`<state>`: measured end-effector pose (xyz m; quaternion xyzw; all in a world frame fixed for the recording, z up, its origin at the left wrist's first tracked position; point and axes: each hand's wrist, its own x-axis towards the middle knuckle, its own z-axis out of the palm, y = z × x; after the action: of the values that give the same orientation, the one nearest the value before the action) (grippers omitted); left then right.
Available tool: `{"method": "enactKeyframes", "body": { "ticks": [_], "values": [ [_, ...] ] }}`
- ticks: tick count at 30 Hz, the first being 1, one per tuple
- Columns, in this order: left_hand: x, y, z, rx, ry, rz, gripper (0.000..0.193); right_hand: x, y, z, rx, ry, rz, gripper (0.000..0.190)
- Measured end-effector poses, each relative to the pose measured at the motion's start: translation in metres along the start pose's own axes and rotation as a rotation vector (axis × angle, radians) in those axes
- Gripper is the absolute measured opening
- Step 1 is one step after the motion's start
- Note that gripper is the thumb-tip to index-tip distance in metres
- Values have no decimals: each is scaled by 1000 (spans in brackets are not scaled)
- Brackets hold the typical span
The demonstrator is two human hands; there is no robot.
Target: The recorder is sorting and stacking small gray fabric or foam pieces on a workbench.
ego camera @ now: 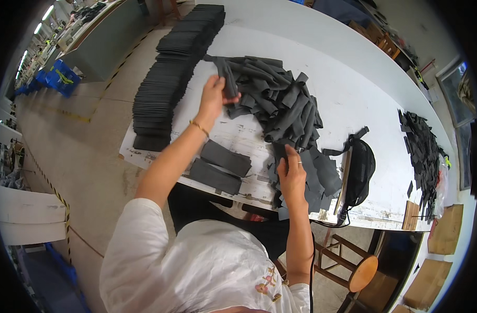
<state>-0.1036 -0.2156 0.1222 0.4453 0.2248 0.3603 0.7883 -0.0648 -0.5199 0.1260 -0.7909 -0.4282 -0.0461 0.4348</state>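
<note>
My left hand (214, 98) grips a dark grey fabric strip (230, 80) at the left edge of a loose heap of similar strips (277, 94). My right hand (293, 174) is over flat dark grey fabric pieces (320, 168) near the table's front edge. Its thumb and forefinger are at a darker fabric piece (279, 150); whether they pinch it is unclear. Between my arms, two flat dark grey pieces or small stacks (226, 158) (215, 176) lie side by side. Beyond my left forearm runs a long row of tightly packed dark pieces (160, 90).
All this rests on a worn white table (340, 94). A black waist bag (360, 172) lies to the right, beside a thin wooden board (343, 182). Farther right is another dark fabric heap (418, 156). A wooden stool (363, 274) stands by the table's front right.
</note>
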Motion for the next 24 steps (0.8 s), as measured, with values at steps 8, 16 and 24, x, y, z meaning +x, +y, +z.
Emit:
{"method": "enactKeyframes", "body": {
  "ticks": [8, 16, 24],
  "values": [
    [-87, -16, -2, -247, 69, -253, 22, -12, -26, 24, -54, -304, 27, 27],
    [-103, -23, -14, -572, -13, -467, 25, -23, -29, 19, -90, -298, 57, 52],
    [-115, -26, -6, -461, -10, -502, 28, -15, -43, 9, 63, -190, 167, 62]
  ]
}}
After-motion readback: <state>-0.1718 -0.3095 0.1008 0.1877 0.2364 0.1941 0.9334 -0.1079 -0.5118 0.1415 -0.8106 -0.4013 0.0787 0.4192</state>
